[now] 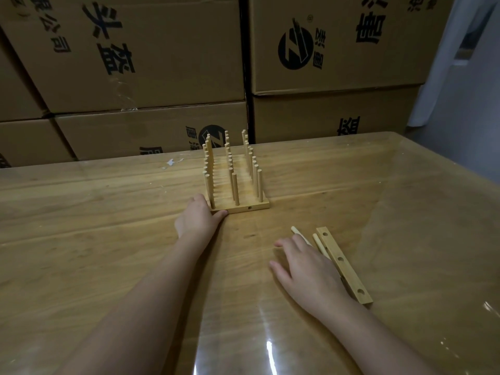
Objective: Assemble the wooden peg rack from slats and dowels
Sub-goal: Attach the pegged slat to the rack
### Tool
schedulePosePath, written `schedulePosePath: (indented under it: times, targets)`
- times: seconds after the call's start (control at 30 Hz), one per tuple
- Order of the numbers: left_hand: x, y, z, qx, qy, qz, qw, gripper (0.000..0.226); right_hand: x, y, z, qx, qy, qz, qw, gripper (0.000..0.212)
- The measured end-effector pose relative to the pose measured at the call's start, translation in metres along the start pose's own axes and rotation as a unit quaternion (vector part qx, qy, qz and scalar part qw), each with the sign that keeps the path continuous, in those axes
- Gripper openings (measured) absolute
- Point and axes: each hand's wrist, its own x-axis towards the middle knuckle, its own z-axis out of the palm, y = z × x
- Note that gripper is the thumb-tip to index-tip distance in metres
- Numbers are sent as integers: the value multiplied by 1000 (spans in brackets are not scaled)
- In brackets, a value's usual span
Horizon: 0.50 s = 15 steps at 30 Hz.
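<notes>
Peg rack (236, 186): stands toward the far middle of the table (108, 239), with slats laid side by side as a base and three rows of upright dowels running away from the camera. Shows a small hole in the front edge of the nearest slat.

Left hand (198, 215): holds the rack's near-left corner. Lays the thumb (220, 213) along the front edge of the base; fingers are mostly hidden behind the knuckles, seemingly bent round the left side.

Right hand (308, 269): lies low over the table, well apart from the rack, on the near right. Fingers straight and spread, gripping nothing. Covers the near ends of the loose dowels (319, 243), which lie flat with their far ends poking out past the fingers.

Loose slat (341, 262): lies flat just beside the right hand on its outer side, angled, with three round holes facing up. Touches one loose dowel along its inner edge.

Clear glossy sheet (405, 239): covers the tabletop and catches glare near the front.

Cardboard boxes (135, 63): stacked behind the table, printed in black.
</notes>
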Motion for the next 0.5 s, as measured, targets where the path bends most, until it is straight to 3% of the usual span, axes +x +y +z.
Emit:
schedulePosePath:
  times: [0.5]
  targets:
    - [7,1,6,-56,3,7,998,52,0,0,-5,-9,8,3,1000,37]
